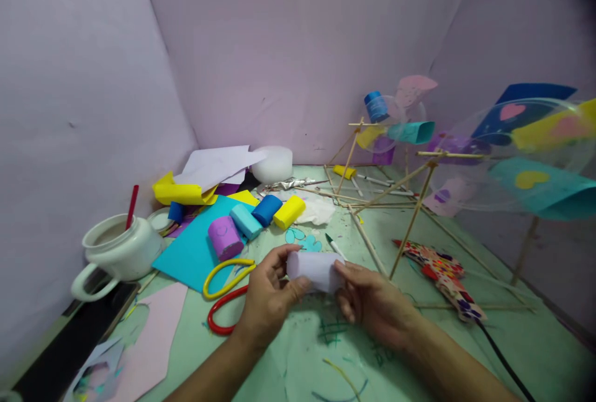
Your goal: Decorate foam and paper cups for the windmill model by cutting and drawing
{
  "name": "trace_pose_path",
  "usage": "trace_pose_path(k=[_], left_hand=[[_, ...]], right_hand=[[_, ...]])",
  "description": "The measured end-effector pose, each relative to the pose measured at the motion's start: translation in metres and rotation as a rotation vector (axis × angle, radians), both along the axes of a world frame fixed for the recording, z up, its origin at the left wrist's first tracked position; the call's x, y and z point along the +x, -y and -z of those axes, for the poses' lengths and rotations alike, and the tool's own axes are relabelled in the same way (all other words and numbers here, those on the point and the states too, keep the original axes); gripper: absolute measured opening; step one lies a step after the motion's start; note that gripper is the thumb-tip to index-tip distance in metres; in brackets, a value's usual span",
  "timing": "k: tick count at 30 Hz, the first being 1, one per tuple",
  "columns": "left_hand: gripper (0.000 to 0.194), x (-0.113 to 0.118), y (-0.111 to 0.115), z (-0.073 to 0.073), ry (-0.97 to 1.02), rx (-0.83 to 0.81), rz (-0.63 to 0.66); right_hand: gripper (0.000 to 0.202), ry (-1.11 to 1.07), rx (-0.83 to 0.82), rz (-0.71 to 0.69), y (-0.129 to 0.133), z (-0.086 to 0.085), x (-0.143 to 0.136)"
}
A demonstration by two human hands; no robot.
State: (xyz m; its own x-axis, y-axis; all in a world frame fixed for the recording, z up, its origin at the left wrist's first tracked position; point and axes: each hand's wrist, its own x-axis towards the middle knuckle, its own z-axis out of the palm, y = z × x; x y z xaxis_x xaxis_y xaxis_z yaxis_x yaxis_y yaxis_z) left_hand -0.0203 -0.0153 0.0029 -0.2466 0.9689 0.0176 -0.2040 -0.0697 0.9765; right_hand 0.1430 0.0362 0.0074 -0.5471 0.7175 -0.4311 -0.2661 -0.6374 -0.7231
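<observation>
Two bare hands share one pale paper tube (317, 270), which lies sideways between them above the middle of the worktop (298, 352). The left hand (270, 293) has its fingers around the near end, thumb at the lower edge; the right hand (367, 296) pinches the other end between thumb and fingers.

Just beyond the tube are cyan flower cut-outs (310, 242) and a green-tipped marker (334, 244). Four short rolls stand or lean in a slanting row further left: purple (226, 238), light blue (246, 221), dark blue (267, 210) and yellow (289, 212). Scissors with one yellow and one red handle (210, 316) lie beside the left hand, their blades hidden. A blue sheet (181, 256) spreads under the purple roll, near a white pot (123, 247) holding a red stick (133, 205).

On the right, a flower-patterned tool (440, 275) with a black cord (505, 358) rests among wooden stick frames (414, 216) carrying clear discs and coloured paper cups.
</observation>
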Motion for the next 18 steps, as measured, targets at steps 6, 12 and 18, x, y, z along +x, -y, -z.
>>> trace_pose_path(k=[6, 12, 18], left_hand=[[0.055, -0.003, -0.006, 0.004, 0.161, -0.13, 0.015], [0.068, 0.0, -0.002, -0.002, 0.106, -0.099, 0.003], [0.048, 0.0, -0.002, -0.004, 0.072, -0.113, -0.022]], right_hand=[[0.046, 0.172, 0.437, -0.228, -0.002, 0.008, 0.006], [0.055, 0.287, 0.41, -0.174, -0.003, 0.013, 0.004], [0.046, 0.281, 0.468, -0.191, -0.005, 0.009, 0.007]])
